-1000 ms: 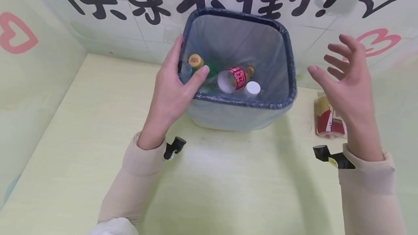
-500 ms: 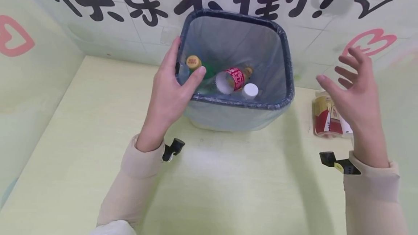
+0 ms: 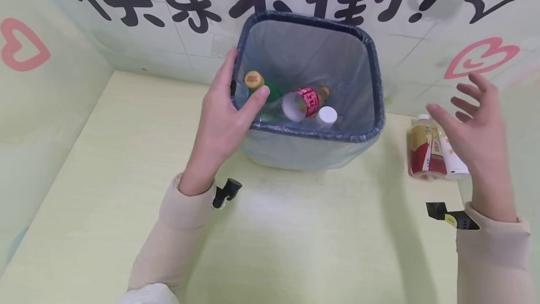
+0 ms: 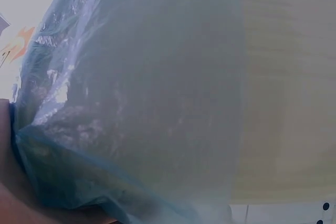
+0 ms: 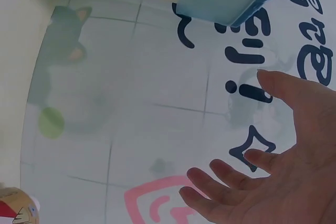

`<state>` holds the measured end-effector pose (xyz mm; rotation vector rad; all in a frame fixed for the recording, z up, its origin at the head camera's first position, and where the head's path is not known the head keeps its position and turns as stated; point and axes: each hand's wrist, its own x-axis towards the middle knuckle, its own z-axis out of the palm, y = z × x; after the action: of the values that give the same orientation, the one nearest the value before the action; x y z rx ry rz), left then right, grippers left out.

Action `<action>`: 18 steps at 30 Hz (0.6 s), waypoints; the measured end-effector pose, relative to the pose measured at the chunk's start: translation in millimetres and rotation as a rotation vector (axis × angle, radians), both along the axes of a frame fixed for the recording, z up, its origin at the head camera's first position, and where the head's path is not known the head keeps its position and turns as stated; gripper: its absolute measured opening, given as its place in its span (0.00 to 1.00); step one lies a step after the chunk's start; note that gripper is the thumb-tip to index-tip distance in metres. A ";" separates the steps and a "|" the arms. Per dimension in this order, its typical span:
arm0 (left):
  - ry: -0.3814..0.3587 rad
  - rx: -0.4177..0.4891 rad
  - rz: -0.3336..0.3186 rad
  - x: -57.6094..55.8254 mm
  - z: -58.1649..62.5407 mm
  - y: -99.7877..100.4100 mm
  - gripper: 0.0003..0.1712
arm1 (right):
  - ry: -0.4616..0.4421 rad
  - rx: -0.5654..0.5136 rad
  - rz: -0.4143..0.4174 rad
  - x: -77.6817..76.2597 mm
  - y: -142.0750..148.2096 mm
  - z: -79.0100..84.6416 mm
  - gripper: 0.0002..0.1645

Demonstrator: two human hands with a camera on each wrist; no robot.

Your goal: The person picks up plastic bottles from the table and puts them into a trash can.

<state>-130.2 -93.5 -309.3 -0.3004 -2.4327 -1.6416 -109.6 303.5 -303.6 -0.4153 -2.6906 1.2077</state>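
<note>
A trash bin (image 3: 299, 151) with a translucent bluish liner stands against the back wall. My left hand (image 3: 223, 118) grips its left rim, thumb inside and fingers outside. Inside lie a yellow-capped bottle (image 3: 254, 79), a red-labelled clear bottle (image 3: 307, 101) and something with a white cap (image 3: 326, 116). My right hand (image 3: 485, 130) hangs in the air right of the bin, fingers loosely bent, holding nothing. Below and left of it are a red-and-gold labelled bottle (image 3: 426, 151) and a white one (image 3: 453, 156), partly hidden by the hand. The liner (image 4: 157, 77) fills much of the left wrist view.
The pale yellow-green table (image 3: 295, 229) meets a wall (image 3: 198, 67) with black lettering and pink hearts behind the bin. Side walls (image 3: 38, 116) close off the left and right.
My right hand has moved right and slightly down, away from the bin, uncovering more of the two bottles on the right. The left hand keeps its grip on the rim.
</note>
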 end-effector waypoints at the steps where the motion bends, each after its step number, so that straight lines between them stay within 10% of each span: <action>1: 0.002 0.001 0.000 -0.1 0.0 0.1 0.46 | -0.008 0.004 -0.010 0.1 2.9 -0.6 0.47; 18: -0.004 0.000 0.000 0.5 1.3 -0.8 0.46 | -0.153 0.076 -0.090 4.5 35.9 -16.9 0.53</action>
<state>-129.7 -94.2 -308.0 -0.2973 -2.4353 -1.6443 -105.1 339.4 -320.4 -0.6347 -2.8003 1.0871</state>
